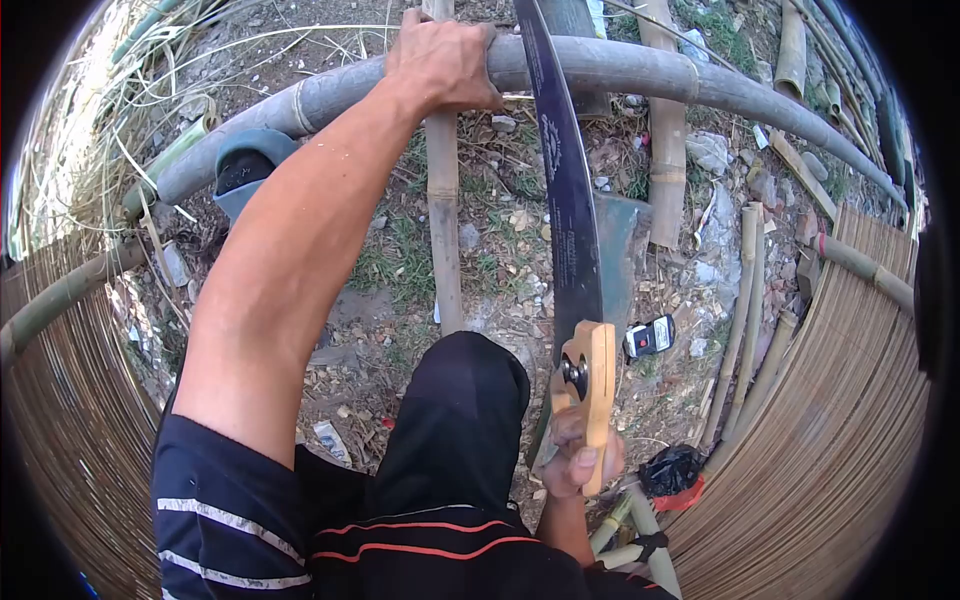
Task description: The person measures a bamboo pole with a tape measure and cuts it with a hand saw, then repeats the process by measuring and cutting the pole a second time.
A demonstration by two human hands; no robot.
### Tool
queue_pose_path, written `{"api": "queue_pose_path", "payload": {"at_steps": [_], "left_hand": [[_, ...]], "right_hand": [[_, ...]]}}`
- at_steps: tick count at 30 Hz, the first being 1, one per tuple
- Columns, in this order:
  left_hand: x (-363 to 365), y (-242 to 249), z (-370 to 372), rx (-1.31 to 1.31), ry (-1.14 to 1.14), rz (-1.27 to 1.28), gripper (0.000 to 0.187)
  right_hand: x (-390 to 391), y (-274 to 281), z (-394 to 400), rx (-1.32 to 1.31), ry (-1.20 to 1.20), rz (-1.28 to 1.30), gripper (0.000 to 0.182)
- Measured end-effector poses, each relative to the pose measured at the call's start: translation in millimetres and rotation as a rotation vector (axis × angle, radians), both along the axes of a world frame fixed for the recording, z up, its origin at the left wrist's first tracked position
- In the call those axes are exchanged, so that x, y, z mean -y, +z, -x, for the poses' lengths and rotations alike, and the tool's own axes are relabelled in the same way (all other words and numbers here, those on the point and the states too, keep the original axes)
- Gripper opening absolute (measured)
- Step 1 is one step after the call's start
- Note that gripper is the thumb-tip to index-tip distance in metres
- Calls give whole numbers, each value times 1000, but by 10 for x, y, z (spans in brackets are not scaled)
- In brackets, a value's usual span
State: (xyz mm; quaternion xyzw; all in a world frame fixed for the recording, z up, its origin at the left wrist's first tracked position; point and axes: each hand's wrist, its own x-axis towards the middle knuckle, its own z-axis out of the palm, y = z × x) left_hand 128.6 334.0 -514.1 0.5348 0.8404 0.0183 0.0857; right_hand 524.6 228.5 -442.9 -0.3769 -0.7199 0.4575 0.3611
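My left hand point(442, 62) grips a thick grey bamboo pole point(620, 68) that runs across the top of the view. My right hand point(580, 458) is closed on the wooden handle point(592, 385) of a long curved saw. Its dark blade point(565, 180) rises from the handle and crosses the pole just right of my left hand. My knee in black trousers point(455, 410) sits below the pole, between my arms.
Thin split bamboo strips point(830, 430) lie stacked at right, with more at left point(70, 420). Upright bamboo posts point(443, 220) stand behind the pole. A black-and-red bag point(672, 472), a small black box point(650, 337) and a blue-grey shoe point(245, 165) lie on littered ground.
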Motion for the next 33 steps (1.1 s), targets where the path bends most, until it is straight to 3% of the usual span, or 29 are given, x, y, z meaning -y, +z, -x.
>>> {"api": "queue_pose_path", "payload": {"at_steps": [2,4,5,8,10,12,13,14,16,17,19,22,24,26,29,33], "left_hand": [[21,57,-72,38,13,44,66],[-9,159,-75,82,49,67,67],[-10,169,-67,74,44,66,67],[-53,109,-69,81,-8,79,67],[-11,92,11,63,-11,52,69],[-16,111,78,37,26,31,70],[-19,63,-10,47,25,19,71],[-15,29,-6,63,34,52,72],[-4,29,-47,74,25,48,72],[-4,59,4,75,33,42,72],[-5,73,92,74,17,56,72],[-59,51,46,110,1,85,72],[-35,34,46,68,4,76,72],[-11,33,1,88,5,71,71],[-28,40,34,97,15,48,70],[-40,74,80,120,7,65,70]], "right_hand": [[36,185,140,46,-39,47,50],[-464,-121,868,67,-72,-18,48],[-452,-123,857,59,-77,-18,48],[-483,-87,792,91,13,-141,25],[49,24,61,216,-75,-91,51],[32,-110,-17,177,-59,-86,53],[37,39,92,176,-77,-72,54],[-194,-42,390,-42,-19,-4,23],[-809,-205,1270,5,26,-173,23],[-1010,-129,1635,-92,34,-214,24],[-851,-133,1409,-20,18,-102,29],[-147,-25,268,22,-22,-48,42],[144,-33,-112,27,-92,7,42],[-133,107,432,108,-45,-24,39],[-909,-159,1448,99,25,-91,27],[-434,-185,629,68,8,-79,30]]}}
